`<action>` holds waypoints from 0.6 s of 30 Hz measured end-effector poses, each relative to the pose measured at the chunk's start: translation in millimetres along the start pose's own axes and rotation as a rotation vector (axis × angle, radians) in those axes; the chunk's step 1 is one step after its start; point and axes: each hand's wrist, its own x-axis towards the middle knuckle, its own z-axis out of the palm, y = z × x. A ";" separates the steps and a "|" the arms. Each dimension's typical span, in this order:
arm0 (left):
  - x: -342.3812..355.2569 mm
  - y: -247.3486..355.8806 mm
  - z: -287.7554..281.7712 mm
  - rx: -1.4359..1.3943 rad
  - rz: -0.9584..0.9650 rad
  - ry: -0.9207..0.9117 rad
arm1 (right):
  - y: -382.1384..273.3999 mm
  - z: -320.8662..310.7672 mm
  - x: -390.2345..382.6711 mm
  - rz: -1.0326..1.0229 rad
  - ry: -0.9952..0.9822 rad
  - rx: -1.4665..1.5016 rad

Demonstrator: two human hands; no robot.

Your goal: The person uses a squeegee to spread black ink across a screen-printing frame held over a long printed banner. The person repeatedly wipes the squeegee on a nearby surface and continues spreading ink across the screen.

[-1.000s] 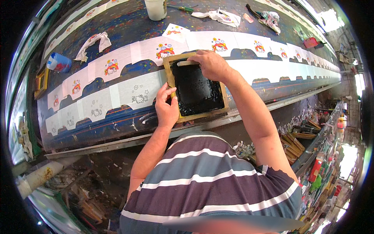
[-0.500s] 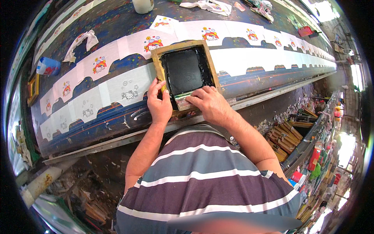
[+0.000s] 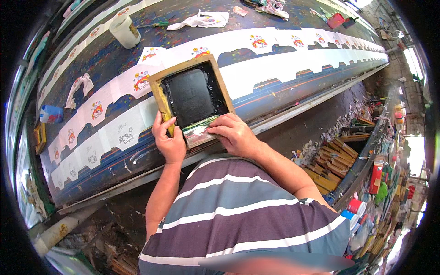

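A wooden-framed printing screen (image 3: 183, 67) lies tilted over the row of white cloth panels, its inside coated with black ink (image 3: 189, 97). My left hand (image 3: 170, 141) is closed around the frame's lower left corner, fingers over the yellow-stained side rail. At the near end of the screen, my right hand (image 3: 236, 134) grips a paint-stained squeegee (image 3: 198, 137), fingertips on its upper edge. The squeegee's blade edge is hidden. Left of the screen, a white panel bears a black outline print (image 3: 126, 137); whatever lies under the screen is out of sight.
Behind runs a row of panels with coloured prints (image 3: 142, 81). A white tub (image 3: 124, 32), a blue-stained container (image 3: 51, 114) and rags (image 3: 201, 21) stand or lie on the ink-spotted table. A metal rail (image 3: 293, 107) follows its near edge; wooden pieces (image 3: 334, 160) lie at right.
My view has shifted, so the table, screen and hands appear further left. Both hands keep their holds on the screen frame and the squeegee, and the screen stays beside the same outlined panel.
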 end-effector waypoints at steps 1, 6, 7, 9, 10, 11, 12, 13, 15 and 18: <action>-2.8 6.9 14.6 0.028 0.012 -0.009 | 9.3 -12.5 -6.6 0.010 0.000 0.008; -15.3 36.3 101.5 0.023 -0.025 -0.008 | 60.7 -74.3 -34.8 -0.002 0.071 -0.007; -18.1 41.1 116.9 -0.001 -0.019 0.001 | 68.9 -85.7 -39.6 0.011 0.056 -0.016; -20.5 47.9 141.3 -0.044 -0.027 0.013 | 82.7 -105.4 -46.5 0.022 0.028 -0.021; -22.0 50.4 150.2 -0.066 -0.045 0.008 | 88.1 -113.6 -49.1 0.031 0.012 -0.023; -25.1 53.0 157.0 -0.066 -0.052 0.014 | 93.0 -120.4 -50.4 0.025 0.004 -0.002; -26.3 54.6 163.2 -0.097 -0.068 0.021 | 97.1 -124.8 -50.6 0.021 -0.012 0.009; -26.7 54.6 166.2 -0.096 -0.088 0.018 | 100.3 -129.3 -51.3 0.018 -0.020 0.019; -29.0 54.8 171.3 -0.113 -0.128 0.011 | 105.9 -135.9 -51.0 0.009 -0.039 0.035; -27.1 51.1 171.4 -0.155 -0.159 0.002 | 110.4 -139.6 -48.3 -0.008 -0.057 0.052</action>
